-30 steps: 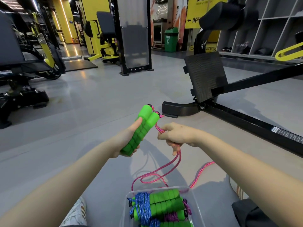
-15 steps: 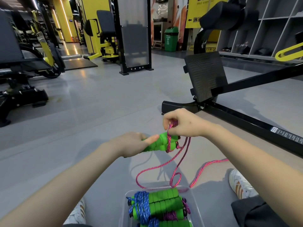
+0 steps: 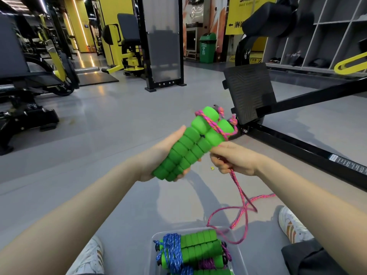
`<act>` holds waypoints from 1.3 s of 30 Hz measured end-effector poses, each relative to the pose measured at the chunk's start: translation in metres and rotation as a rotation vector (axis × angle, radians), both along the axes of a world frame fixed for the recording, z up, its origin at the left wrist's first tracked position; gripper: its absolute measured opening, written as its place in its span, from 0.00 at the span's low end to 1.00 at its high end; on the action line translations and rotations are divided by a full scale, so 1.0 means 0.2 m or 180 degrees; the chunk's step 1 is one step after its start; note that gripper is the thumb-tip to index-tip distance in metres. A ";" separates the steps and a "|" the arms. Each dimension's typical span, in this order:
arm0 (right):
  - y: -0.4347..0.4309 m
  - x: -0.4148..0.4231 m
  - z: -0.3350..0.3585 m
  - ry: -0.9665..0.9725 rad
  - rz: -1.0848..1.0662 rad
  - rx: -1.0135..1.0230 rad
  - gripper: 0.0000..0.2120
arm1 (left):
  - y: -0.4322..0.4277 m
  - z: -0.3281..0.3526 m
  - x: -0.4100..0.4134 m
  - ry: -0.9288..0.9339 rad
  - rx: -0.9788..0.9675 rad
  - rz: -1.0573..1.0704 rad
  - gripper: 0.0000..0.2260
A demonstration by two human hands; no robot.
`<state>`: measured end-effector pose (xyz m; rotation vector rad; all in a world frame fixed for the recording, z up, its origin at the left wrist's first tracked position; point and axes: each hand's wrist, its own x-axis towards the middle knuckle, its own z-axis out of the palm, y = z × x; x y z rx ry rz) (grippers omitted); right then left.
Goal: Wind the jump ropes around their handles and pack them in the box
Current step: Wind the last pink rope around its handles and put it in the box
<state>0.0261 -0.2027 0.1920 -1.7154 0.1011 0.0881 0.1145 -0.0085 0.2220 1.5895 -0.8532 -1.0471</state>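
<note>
My left hand grips two green foam handles side by side, tilted up to the right. A pink rope crosses once over their upper ends and hangs down to the floor in loops. My right hand pinches that rope just below the handles' right side. At the bottom a clear plastic box holds wound jump ropes with green handles, one wrapped in blue rope, another in purple.
I sit on a grey gym floor with white sneakers on either side of the box. A black machine frame with a footplate runs along the right. More gym machines stand at the left and back.
The handles swung from lying level to pointing up-right. My right hand dropped from above them to below, laying one pink turn across their tops.
</note>
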 end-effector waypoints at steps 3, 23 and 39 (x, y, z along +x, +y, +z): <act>0.06 0.02 0.02 0.0048 -0.0080 -0.0329 0.11 | 0.00 -0.03 0.04 -0.0112 0.0064 0.0565 0.33; 0.01 0.02 0.20 -0.0799 -0.0445 -0.2003 0.16 | 0.01 -0.12 -0.01 -0.3031 0.1644 0.0071 0.29; 0.08 0.02 0.02 0.0207 -0.0053 -0.1116 0.09 | -0.01 -0.11 0.08 -0.0366 -0.0002 0.1557 0.30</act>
